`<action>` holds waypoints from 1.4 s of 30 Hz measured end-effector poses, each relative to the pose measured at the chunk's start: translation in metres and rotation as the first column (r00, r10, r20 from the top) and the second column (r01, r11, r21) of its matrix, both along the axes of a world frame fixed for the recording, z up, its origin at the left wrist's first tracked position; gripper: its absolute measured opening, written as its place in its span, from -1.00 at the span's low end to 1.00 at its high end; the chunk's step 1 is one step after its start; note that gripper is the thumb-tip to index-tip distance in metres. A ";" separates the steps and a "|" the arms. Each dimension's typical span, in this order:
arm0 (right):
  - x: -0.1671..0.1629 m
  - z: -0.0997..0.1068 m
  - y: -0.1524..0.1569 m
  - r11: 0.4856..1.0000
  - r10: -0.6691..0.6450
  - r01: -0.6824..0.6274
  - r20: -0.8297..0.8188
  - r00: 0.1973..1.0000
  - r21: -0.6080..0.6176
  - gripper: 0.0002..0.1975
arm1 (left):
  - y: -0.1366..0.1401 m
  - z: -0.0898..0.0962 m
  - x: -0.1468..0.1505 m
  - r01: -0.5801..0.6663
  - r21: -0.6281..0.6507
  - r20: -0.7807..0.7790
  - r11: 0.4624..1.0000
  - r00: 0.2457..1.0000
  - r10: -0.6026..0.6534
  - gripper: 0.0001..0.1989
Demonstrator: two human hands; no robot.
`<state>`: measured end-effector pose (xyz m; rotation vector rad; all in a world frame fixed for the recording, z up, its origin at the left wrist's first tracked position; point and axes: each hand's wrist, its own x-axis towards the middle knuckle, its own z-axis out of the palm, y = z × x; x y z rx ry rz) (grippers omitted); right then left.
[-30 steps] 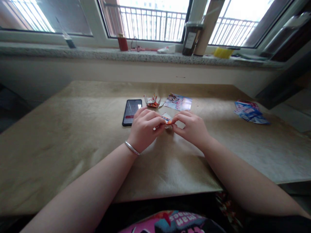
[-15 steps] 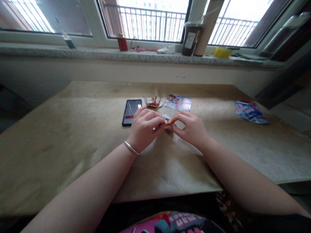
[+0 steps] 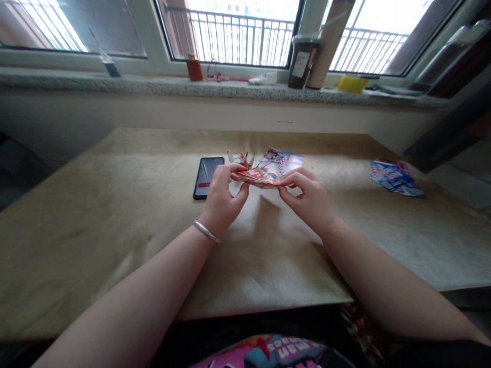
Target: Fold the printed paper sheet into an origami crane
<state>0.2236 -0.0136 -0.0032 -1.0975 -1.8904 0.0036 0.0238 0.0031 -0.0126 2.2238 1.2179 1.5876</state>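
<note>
Between my hands, a little above the table, is a folded piece of printed paper point(image 3: 261, 177), red and orange on its upper face with layered edges toward me. My left hand point(image 3: 226, 191) grips its left end, thumb below and fingers on top. At the right end, my right hand point(image 3: 305, 191) pinches the corner between thumb and fingers. Just behind the paper stands a folded paper piece with pointed tips point(image 3: 245, 157), partly hidden. A flat printed sheet point(image 3: 287, 161) lies behind my right hand. Left of my left hand rests a black phone point(image 3: 203, 179), its screen lit.
A fanned stack of blue and red printed cards or packets point(image 3: 397, 177) lies on the table point(image 3: 115, 214) at the right. Along the windowsill point(image 3: 153, 87) stand a red container point(image 3: 194, 69), a dark lidded jar point(image 3: 303, 61), a cardboard tube point(image 3: 330, 46) and a yellow object point(image 3: 352, 83).
The folded paper has been lifted and opened wider, its printed face now showing. My hands have moved apart, with the left hand's thumb and fingers spread along its end.
</note>
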 end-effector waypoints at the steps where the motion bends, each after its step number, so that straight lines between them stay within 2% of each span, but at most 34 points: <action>1: 0.000 0.000 0.001 1.000 0.011 -0.011 0.013 1.000 -0.002 -0.93 | 0.001 -0.001 0.000 0.032 -0.040 0.049 0.999 0.998 -0.030 -0.75; 6: 0.001 -0.003 0.004 0.997 0.048 -0.041 0.112 0.993 -0.069 -0.94 | 0.003 -0.003 0.001 0.137 -0.120 0.204 0.983 0.973 -0.111 -0.84; 11: 0.002 -0.007 0.007 0.993 0.057 -0.038 0.175 0.983 -0.108 -0.95 | -0.004 0.000 0.001 0.263 -0.176 0.221 0.949 0.950 -0.222 -0.85; 13: 0.003 -0.008 0.007 0.990 0.070 -0.043 0.206 0.976 -0.134 -0.94 | -0.006 0.001 0.002 0.273 -0.167 0.184 0.947 0.953 -0.242 -0.84; 16: 0.002 -0.008 0.007 0.984 0.078 -0.040 0.222 0.972 -0.171 -0.93 | -0.008 0.003 0.002 0.208 -0.111 0.049 0.972 0.978 -0.204 -0.86; 20: 0.001 -0.008 0.006 0.986 0.014 0.006 0.117 0.993 -0.165 -0.90 | -0.007 0.004 0.002 0.120 0.012 -0.198 0.993 0.973 -0.116 -0.75; 23: 0.001 -0.007 0.006 0.986 -0.025 0.035 0.059 0.998 -0.166 -0.82 | -0.006 0.002 0.001 0.110 0.009 -0.299 0.994 0.949 -0.103 -0.65; 27: 0.001 -0.007 0.006 0.986 0.006 0.002 0.045 0.999 -0.164 -0.72 | -0.006 0.001 0.000 0.109 0.020 -0.412 0.994 0.907 -0.092 -0.65; 32: 0.002 -0.006 0.006 0.976 -0.001 0.042 0.188 0.982 -0.214 -0.88 | -0.010 0.008 -0.004 0.066 -0.009 -0.483 0.998 0.874 -0.062 -0.78; 35: 0.005 -0.005 0.006 0.972 -0.020 0.083 0.275 0.961 -0.220 -0.94 | -0.009 0.011 -0.006 0.022 -0.030 -0.501 0.999 0.865 -0.034 -0.65; 37: 0.007 -0.005 0.006 0.973 0.007 0.071 0.334 0.942 -0.220 -0.96 | -0.008 0.011 -0.006 -0.054 -0.002 -0.543 0.999 0.838 0.044 -0.60; 39: 0.008 -0.004 0.006 0.973 0.046 0.048 0.392 0.919 -0.227 -0.98 | -0.007 0.008 -0.007 -0.137 0.050 -0.588 0.989 0.797 0.140 -0.64; 42: 0.009 -0.002 0.007 0.969 0.134 -0.017 0.462 0.877 -0.248 -0.97 | -0.006 0.002 -0.008 -0.181 0.101 -0.620 0.978 0.757 0.205 -0.71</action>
